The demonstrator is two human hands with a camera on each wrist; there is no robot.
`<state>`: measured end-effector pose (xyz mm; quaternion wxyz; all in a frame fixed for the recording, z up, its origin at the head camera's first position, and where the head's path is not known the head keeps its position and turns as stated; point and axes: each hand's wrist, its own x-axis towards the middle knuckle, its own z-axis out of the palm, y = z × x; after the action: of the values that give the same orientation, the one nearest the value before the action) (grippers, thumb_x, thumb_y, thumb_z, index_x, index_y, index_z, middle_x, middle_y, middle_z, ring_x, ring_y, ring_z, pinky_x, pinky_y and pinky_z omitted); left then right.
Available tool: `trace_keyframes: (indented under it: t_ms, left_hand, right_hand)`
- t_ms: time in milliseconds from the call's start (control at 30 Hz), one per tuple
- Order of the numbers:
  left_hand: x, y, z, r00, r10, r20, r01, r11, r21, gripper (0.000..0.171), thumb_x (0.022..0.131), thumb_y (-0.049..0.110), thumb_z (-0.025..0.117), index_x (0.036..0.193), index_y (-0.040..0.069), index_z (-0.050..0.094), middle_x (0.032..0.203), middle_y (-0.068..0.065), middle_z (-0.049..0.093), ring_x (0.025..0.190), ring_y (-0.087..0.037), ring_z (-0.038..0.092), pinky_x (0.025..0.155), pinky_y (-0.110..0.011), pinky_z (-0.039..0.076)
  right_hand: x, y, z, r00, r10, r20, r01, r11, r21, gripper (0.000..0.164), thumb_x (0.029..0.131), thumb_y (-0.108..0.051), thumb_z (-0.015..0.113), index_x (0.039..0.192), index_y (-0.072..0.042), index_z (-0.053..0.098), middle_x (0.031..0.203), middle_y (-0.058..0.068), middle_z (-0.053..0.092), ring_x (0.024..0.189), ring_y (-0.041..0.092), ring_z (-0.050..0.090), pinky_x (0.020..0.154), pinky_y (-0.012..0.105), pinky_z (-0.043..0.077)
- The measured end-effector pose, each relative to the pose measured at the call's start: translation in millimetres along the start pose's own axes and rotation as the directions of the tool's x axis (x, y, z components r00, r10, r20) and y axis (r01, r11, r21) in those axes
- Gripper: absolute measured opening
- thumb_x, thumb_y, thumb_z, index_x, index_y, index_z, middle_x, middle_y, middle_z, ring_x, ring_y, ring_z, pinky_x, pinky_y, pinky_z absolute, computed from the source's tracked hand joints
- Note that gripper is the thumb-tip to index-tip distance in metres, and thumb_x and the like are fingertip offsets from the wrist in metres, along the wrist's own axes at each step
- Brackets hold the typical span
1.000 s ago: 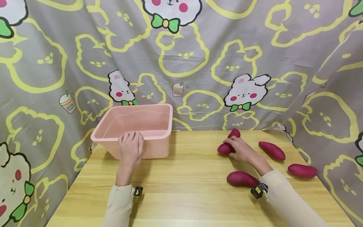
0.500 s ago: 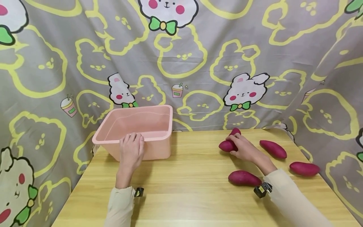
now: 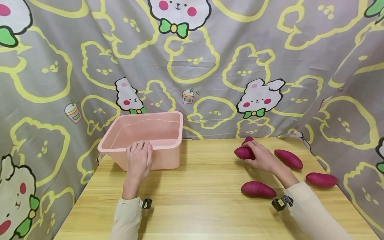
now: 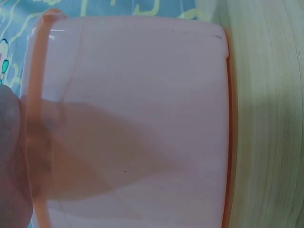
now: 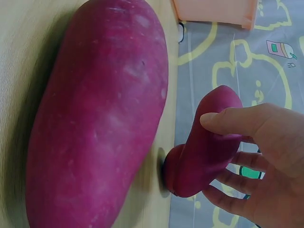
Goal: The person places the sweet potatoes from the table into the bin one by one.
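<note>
My left hand (image 3: 139, 158) grips the near rim of a pink plastic bin (image 3: 165, 156) at the left of the table. No contents show inside the bin. In the right wrist view my right hand (image 5: 275, 166) holds a purple sweet potato (image 5: 209, 147) between thumb and fingers. A second sweet potato (image 5: 172, 167) lies just behind the held one, close to the tabletop; whether they touch I cannot tell. Closer to my body, a large sweet potato (image 3: 258, 189) lies near my right wrist. The left wrist view shows mostly the bin's side wall (image 4: 142, 95).
Two further sweet potatoes, one (image 3: 288, 159) right of my right hand and another (image 3: 321, 180) near the table's right edge, lie on the wooden table (image 3: 192, 203). A grey curtain (image 3: 204, 50) with rabbit prints hangs behind and at both sides.
My right hand has shifted slightly right and up with the sweet potato in its grip. The left hand stays on the bin's rim. The head view has moved a little.
</note>
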<state>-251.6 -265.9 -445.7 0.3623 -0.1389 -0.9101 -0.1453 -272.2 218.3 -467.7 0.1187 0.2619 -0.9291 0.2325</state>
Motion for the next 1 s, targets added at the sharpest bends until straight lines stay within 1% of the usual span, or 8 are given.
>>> trace_keyframes:
  t_ms: [233,467,600,733,833,1000]
  left_hand:
    - [0.5,0.6,1.5,1.000,0.002,-0.004,-0.002,1.000,-0.003,0.038,0.109,0.026,0.033,0.094,0.005,0.060,0.093,-0.016,0.061,0.094,-0.042,0.053,0.093,-0.057,0.036]
    - [-0.5,0.4,2.5,1.000,0.005,-0.018,-0.005,1.000,-0.005,0.037,0.109,0.026,0.034,0.093,0.005,0.060,0.092,-0.016,0.061,0.093,-0.042,0.054,0.092,-0.057,0.036]
    - [-1.7,0.1,2.8,1.000,-0.002,-0.018,0.002,1.000,-0.009,0.037,0.109,0.026,0.034,0.093,0.005,0.060,0.092,-0.016,0.061,0.094,-0.042,0.054,0.093,-0.057,0.036]
    - [-2.0,-0.7,3.1,1.000,-0.005,-0.019,0.005,1.000,-0.008,0.037,0.109,0.026,0.033,0.093,0.005,0.059,0.092,-0.015,0.060,0.094,-0.042,0.054,0.093,-0.057,0.035]
    - [-1.5,-1.2,3.5,1.000,0.002,-0.027,-0.002,1.000,-0.005,0.037,0.109,0.025,0.033,0.092,0.005,0.059,0.092,-0.015,0.060,0.093,-0.042,0.053,0.092,-0.057,0.036]
    - [-0.8,-1.6,3.9,0.999,0.011,-0.045,-0.012,1.000,-0.008,0.035,0.108,0.023,0.035,0.092,0.004,0.059,0.092,-0.016,0.061,0.092,-0.041,0.054,0.090,-0.057,0.036]
  right_hand:
    - [-4.3,2.9,-4.7,1.000,0.029,-0.010,-0.029,0.999,0.014,0.056,0.082,-0.004,0.081,0.131,0.002,0.055,0.123,0.024,0.062,0.109,0.042,0.060,0.089,0.058,0.049]
    - [-8.1,0.5,-7.8,0.998,0.011,-0.067,-0.011,1.000,0.010,0.057,0.083,-0.005,0.080,0.133,0.004,0.054,0.125,0.027,0.060,0.112,0.044,0.058,0.090,0.059,0.049]
    - [-9.7,-3.0,-12.1,0.995,0.029,-0.091,-0.027,0.999,0.026,0.059,0.084,-0.005,0.080,0.136,0.003,0.053,0.128,0.027,0.058,0.115,0.044,0.057,0.092,0.061,0.048]
    - [-9.6,-6.2,-16.6,0.992,0.031,-0.122,-0.027,0.999,0.036,0.059,0.084,-0.004,0.080,0.136,0.001,0.052,0.125,0.024,0.059,0.113,0.041,0.058,0.089,0.059,0.049]
    - [-8.7,-7.2,-18.3,0.987,0.018,-0.157,-0.013,0.999,0.031,0.060,0.083,-0.003,0.081,0.135,0.001,0.053,0.122,0.023,0.060,0.109,0.039,0.059,0.087,0.057,0.050]
    - [-7.8,-8.0,-19.6,0.979,0.000,-0.204,0.007,0.999,0.034,0.061,0.082,-0.003,0.081,0.135,0.002,0.052,0.118,0.021,0.060,0.108,0.037,0.059,0.087,0.056,0.049]
